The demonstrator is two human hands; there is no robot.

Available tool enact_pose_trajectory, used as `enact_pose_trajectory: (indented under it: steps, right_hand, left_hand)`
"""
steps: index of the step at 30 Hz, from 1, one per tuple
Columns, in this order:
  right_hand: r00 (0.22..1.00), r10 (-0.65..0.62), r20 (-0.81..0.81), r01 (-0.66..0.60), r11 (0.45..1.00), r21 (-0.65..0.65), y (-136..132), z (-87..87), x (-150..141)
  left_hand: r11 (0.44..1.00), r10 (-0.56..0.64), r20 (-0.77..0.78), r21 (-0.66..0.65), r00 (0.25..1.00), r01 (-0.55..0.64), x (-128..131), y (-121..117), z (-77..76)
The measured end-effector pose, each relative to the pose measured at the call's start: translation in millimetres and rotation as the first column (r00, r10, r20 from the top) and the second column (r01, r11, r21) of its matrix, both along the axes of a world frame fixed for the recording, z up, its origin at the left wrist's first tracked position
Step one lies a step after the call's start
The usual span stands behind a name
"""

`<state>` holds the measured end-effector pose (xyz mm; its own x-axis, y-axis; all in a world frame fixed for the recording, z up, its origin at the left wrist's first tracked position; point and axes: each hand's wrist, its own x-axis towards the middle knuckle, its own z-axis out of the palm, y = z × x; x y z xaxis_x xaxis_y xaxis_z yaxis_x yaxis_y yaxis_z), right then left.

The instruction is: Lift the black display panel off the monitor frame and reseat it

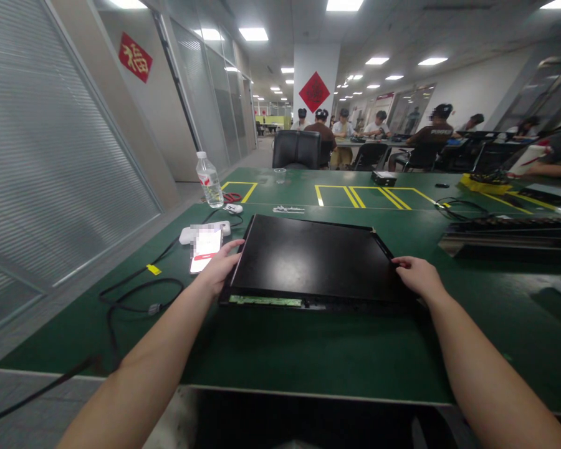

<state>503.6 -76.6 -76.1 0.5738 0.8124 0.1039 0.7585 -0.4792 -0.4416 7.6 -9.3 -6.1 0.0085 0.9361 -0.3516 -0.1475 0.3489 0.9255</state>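
Note:
A flat black LCD panel (313, 255) lies face up, slightly askew, in a black monitor frame (346, 305) on the green table. A thin green circuit board strip (265, 301) shows along its near edge. My left hand (222, 269) grips the panel's left edge, fingers at the side and thumb partly hidden. On the other side, my right hand (418, 275) has its fingers closed on the right edge near the frame. Whether each hand holds the panel alone or the frame too, I cannot tell.
Left of the panel are a lit phone (206, 249), a white power strip (187, 234), black cables (143, 282) and a water bottle (210, 181). Beyond it lie red-handled scissors (234, 197) and a plastic cup (280, 176). Long black parts (509, 236) lie right. People sit farther back.

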Motion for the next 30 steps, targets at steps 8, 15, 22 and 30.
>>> enact_pose_trajectory:
  steps: [8,15,22,30]
  right_hand:
    - [1.0,0.021,0.01,-0.021,0.999,0.026,1.0,-3.1,-1.0]
    - [0.999,0.032,0.005,-0.032,0.999,0.026,1.3,-3.4,2.4]
    - [0.999,0.034,0.022,-0.034,0.999,0.008,1.0,-3.6,-0.6]
    - [0.999,0.036,0.033,-0.035,0.999,-0.021,-0.3,-1.7,-3.5]
  left_hand:
    - [1.0,-0.023,-0.05,0.016,0.998,0.023,-2.7,4.6,-7.3]
    - [0.998,0.002,-0.116,0.07,0.993,0.006,-6.4,6.2,-9.9]
    - [0.996,0.012,-0.132,0.091,0.991,0.0,-4.1,2.5,-5.6]
    - [0.996,0.004,-0.109,0.086,0.994,0.005,-4.2,3.4,-6.2]
